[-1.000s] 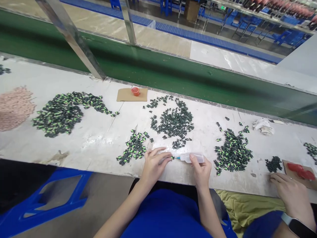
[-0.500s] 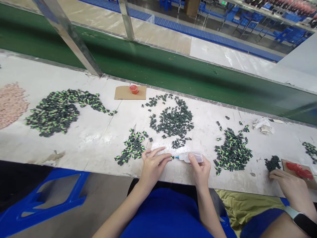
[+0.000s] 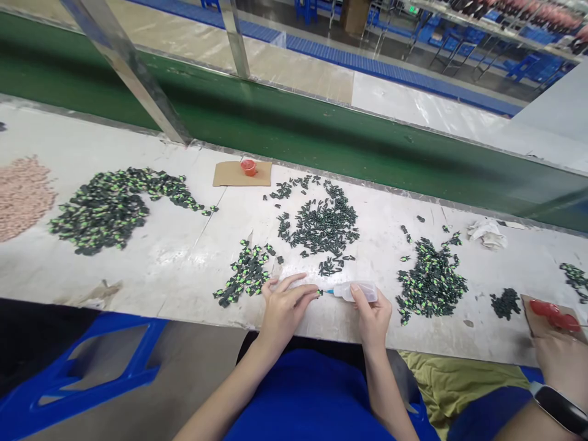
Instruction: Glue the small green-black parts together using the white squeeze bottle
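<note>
Between the fingertips of my left hand (image 3: 285, 306) is a small dark green piece (image 3: 320, 293). My right hand (image 3: 374, 312) grips a clear squeeze bottle (image 3: 351, 291), held on its side. Its thin blue tip (image 3: 327, 291) points left and meets or nearly meets the piece; I cannot tell which. Just left of my left hand lies a pile of black and bright-green pieces (image 3: 245, 272). Small dark green sticks (image 3: 324, 223) are spread out beyond my hands. Right of the bottle sits another black-and-green pile (image 3: 430, 278).
A red cup (image 3: 248, 167) stands on cardboard (image 3: 227, 174) at the back. Far left are a large black-and-green heap (image 3: 98, 211) and pinkish pieces (image 3: 22, 199). A co-worker's hand (image 3: 560, 355) is at the right, by red lids (image 3: 551, 312). A crumpled white cloth (image 3: 487, 234) lies behind.
The co-worker's hand has moved right, from the small dark pile toward the cardboard with the red lids. My hands, the bottle and the small piece have barely moved.
</note>
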The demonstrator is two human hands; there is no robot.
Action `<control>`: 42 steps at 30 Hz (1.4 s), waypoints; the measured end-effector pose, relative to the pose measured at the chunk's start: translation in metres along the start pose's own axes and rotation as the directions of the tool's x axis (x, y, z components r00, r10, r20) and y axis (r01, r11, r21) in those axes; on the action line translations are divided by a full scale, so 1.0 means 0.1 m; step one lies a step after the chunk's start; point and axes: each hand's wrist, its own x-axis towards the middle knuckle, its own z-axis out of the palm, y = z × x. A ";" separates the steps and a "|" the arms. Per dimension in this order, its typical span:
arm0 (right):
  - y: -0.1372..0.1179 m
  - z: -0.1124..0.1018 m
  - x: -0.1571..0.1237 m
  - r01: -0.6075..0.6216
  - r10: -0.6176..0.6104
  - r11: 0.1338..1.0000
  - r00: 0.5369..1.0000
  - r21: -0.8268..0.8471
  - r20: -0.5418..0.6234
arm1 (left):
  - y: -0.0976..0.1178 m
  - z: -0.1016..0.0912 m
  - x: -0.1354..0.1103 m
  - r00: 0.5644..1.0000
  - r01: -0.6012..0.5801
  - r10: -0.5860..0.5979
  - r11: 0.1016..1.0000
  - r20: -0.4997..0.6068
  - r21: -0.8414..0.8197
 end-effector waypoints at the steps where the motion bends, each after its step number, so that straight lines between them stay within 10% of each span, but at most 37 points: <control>1: 0.00 0.00 0.00 -0.001 0.001 1.000 1.000 0.005 -0.008 | 0.00 0.00 0.00 1.000 0.003 -0.003 1.000 -0.001 0.000; 27: 0.01 0.00 0.01 -0.023 0.022 0.999 1.000 0.049 0.012 | 0.01 0.03 0.00 0.999 0.023 -0.023 1.000 -0.027 -0.001; 34: 0.13 -0.13 0.11 -0.055 0.107 0.954 0.981 0.296 -0.163 | 0.00 0.03 0.00 0.999 0.038 -0.037 0.999 0.009 -0.008; 42: -0.06 -0.40 0.54 0.135 -0.106 0.984 0.969 0.116 -0.225 | -0.03 0.05 -0.02 1.000 -0.024 0.024 1.000 -0.011 -0.009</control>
